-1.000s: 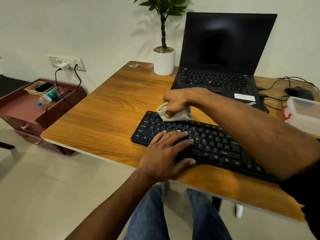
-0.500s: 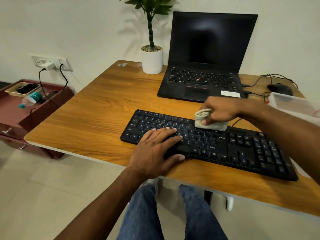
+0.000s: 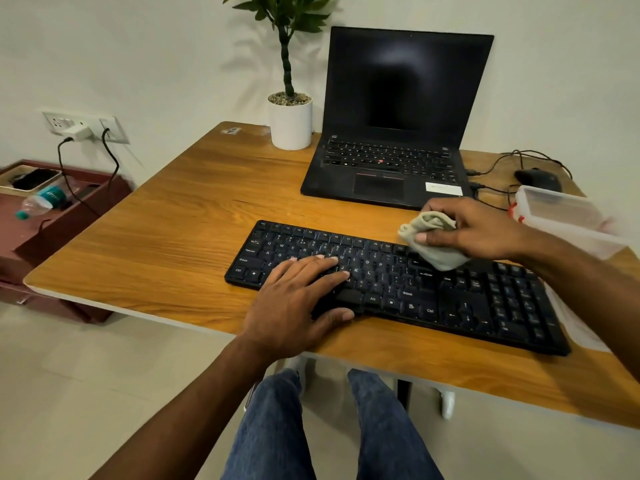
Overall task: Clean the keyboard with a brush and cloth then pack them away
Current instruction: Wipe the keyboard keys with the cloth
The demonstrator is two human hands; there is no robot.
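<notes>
My left hand (image 3: 294, 306) lies flat, grip released, steadying the black plastic keyboard (image 3: 398, 282) on the wooden desk (image 3: 173, 230); my right hand (image 3: 474, 230) clutches the bunched beige cloth (image 3: 436, 247) against its upper key rows.

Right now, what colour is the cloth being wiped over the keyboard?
Pale grey-beige, plain; the bunched fabric cloth shows best in the head view, gripped by the right hand.

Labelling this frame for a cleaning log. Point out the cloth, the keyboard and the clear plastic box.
cloth (image 3: 437, 252): head view, lower fold resting on the keys.
keyboard (image 3: 460, 299): head view, bare keys right of centre.
clear plastic box (image 3: 561, 216): head view, its near wall.
</notes>
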